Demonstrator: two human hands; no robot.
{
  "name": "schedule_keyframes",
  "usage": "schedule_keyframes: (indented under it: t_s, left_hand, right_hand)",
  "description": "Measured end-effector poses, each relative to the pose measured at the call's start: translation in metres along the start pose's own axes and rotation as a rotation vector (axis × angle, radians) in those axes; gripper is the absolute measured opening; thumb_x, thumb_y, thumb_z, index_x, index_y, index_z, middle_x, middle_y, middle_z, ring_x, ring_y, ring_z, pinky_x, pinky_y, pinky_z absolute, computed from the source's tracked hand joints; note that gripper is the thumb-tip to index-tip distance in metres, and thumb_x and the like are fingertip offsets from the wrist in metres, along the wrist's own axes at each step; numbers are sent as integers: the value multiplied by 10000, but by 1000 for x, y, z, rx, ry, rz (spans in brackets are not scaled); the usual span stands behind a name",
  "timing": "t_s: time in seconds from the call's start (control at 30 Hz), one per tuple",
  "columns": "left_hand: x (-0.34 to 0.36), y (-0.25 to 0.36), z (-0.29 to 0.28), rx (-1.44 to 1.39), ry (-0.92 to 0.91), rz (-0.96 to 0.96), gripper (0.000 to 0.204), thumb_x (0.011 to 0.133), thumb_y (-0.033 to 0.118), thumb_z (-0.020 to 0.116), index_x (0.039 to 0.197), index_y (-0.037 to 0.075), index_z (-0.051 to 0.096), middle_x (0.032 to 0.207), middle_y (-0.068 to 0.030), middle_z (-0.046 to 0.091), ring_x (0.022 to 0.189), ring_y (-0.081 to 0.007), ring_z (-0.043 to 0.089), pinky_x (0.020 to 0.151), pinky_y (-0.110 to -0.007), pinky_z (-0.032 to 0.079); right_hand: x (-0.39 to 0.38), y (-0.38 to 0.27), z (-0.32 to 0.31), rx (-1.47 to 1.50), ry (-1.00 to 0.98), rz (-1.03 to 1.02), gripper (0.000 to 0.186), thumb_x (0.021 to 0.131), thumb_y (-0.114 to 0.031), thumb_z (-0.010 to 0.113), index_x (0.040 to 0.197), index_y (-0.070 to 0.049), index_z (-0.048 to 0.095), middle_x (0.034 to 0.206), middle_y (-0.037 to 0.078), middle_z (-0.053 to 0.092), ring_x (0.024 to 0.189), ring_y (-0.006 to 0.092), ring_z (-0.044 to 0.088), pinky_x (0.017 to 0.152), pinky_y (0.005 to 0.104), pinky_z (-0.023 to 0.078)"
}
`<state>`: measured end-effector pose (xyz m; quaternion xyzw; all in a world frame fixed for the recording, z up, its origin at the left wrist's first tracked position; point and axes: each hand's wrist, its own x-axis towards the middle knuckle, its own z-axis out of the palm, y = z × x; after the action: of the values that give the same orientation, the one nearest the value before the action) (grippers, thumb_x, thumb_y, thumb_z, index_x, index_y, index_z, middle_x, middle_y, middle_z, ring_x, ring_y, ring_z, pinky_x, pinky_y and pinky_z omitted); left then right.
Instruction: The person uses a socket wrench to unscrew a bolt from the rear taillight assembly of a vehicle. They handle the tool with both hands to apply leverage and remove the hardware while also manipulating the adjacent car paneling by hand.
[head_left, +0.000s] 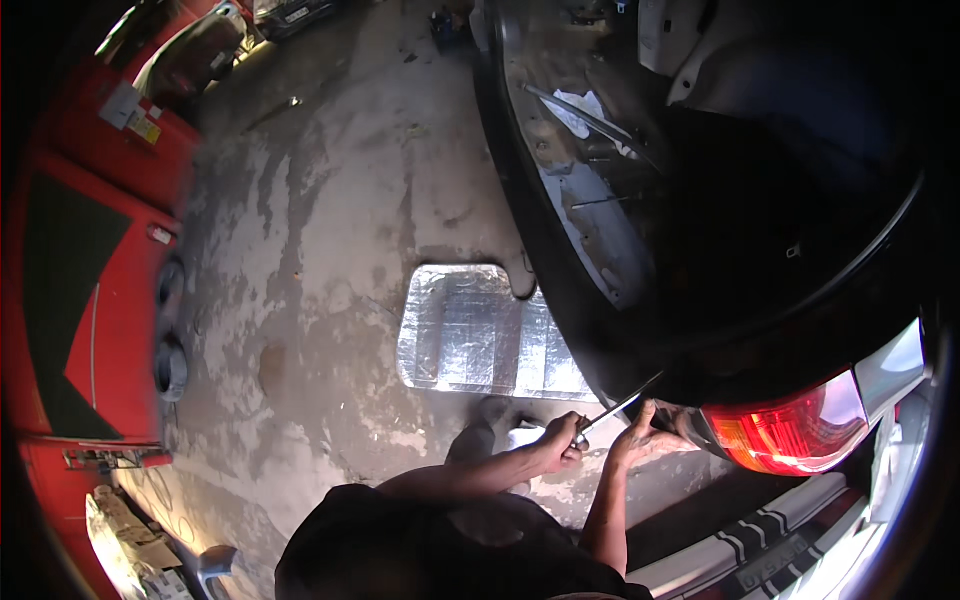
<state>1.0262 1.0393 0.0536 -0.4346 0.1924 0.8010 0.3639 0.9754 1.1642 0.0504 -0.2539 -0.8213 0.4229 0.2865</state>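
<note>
My left hand [562, 446] is closed around a hand tool with a long thin metal shaft [612, 410]. The shaft slants up and to the right, its tip close to the dark body edge [640, 360] of a car. Near the fist a rounded metal part of the tool shows, but its exact kind is unclear. Just right of it, my right hand [640, 440] has its fingers stretched out, one pointing up beside the shaft and others reaching toward the tail light. That red and clear tail light [790, 425] sits on the car's rear corner.
A silver foil sunshade [470, 330] lies on the worn concrete floor [300, 260]. Inside the stripped car lie a metal bar [590, 120] and white paper [580, 108]. A white striped bumper [750, 530] is at lower right. Red panels [90, 300] and tyres [172, 368] stand left.
</note>
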Motion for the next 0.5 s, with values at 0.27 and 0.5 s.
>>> schedule_keyframes:
  t_s: [0.27,0.5]
  left_hand:
    - [-8,-23,-8,222,136,207,337,1040,498,385,1142,202,511,662,-13,492,353,-77,288,331,-272,201]
    - [-16,-13,-8,822,286,893,614,1066,351,431,1502,-35,235,1411,-331,380,1247,-426,497,995,-471,438]
  right_hand:
    - [-3,-21,-7,139,-63,-21,1388,793,-605,763,1451,203,-155,1508,430,111,1458,451,173,1202,514,128]
    - [1,17,-9,-56,56,-104,1303,813,-507,783,1474,175,-109,1485,375,197,1399,433,267,1193,510,130]
